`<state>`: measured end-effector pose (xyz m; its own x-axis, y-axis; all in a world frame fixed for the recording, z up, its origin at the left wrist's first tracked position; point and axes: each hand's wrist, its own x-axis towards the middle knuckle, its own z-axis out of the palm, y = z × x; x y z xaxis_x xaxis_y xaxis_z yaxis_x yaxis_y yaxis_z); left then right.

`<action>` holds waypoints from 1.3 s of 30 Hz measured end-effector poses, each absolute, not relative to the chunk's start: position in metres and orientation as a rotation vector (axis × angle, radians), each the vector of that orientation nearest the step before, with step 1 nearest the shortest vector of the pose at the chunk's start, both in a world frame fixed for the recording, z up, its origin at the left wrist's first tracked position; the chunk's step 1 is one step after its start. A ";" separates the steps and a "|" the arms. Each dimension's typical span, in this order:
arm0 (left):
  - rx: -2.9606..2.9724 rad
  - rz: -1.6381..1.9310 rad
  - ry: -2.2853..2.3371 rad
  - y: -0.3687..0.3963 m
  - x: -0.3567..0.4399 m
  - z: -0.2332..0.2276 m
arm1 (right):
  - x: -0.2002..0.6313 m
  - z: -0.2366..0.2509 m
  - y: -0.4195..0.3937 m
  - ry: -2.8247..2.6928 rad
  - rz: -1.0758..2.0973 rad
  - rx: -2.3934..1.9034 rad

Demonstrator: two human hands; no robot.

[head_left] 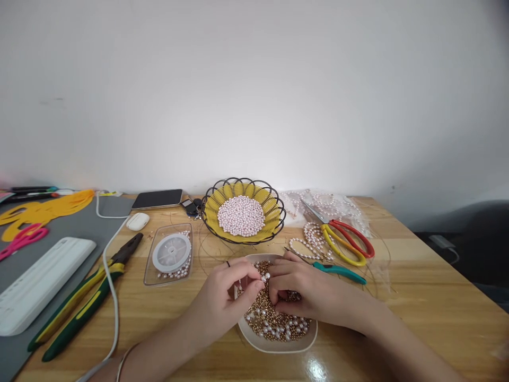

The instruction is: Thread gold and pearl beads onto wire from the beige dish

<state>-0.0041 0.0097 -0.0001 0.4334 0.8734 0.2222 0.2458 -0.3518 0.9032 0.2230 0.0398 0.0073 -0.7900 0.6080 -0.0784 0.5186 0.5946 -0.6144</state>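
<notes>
Low in the middle of the frame, my left hand (225,300) and right hand (306,292) met over the white dish (278,342) of gold and pearl beads (274,321). The left was curled nearly closed, thumb and forefinger pinched at a small cluster of white pearls (265,276) held just above the dish; I could not make out a thread running through them. The right hand was folded in loosely, fingertips down among the beads and touching the cluster from the other side; whether it gripped anything I could not tell. I judged this to be the stringing step, one bead being fed on, and the next move would call for a steady pinch and a fresh bead picked from the dish. Just beyond the right hand lay teal-handled pliers (338,270), then red and yellow scissors (345,239) on finished pearl strands (314,239). Above centre stood the wire basket (242,212) of white pearls; to its left, a clear tray with a spool (172,252), and large green pliers (83,297) at lower left.
</notes>
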 end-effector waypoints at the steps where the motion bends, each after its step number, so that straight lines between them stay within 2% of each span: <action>1: 1.840 0.933 0.953 0.010 -0.004 0.000 | 0.223 0.007 0.040 -2.669 0.965 -0.937; 18: 1.833 0.901 0.978 0.010 -0.004 0.003 | 0.225 -0.001 0.043 -2.520 1.058 -0.825; 23: 1.850 0.904 0.966 0.010 -0.004 0.003 | 0.224 0.001 0.046 -2.199 1.208 -0.841; 33: 1.833 0.902 0.962 0.009 -0.004 0.004 | 0.219 0.002 0.050 -1.033 1.794 -0.883; 39: 1.838 0.901 0.966 0.009 -0.004 0.003 | 0.208 0.000 0.043 -0.899 1.949 -0.864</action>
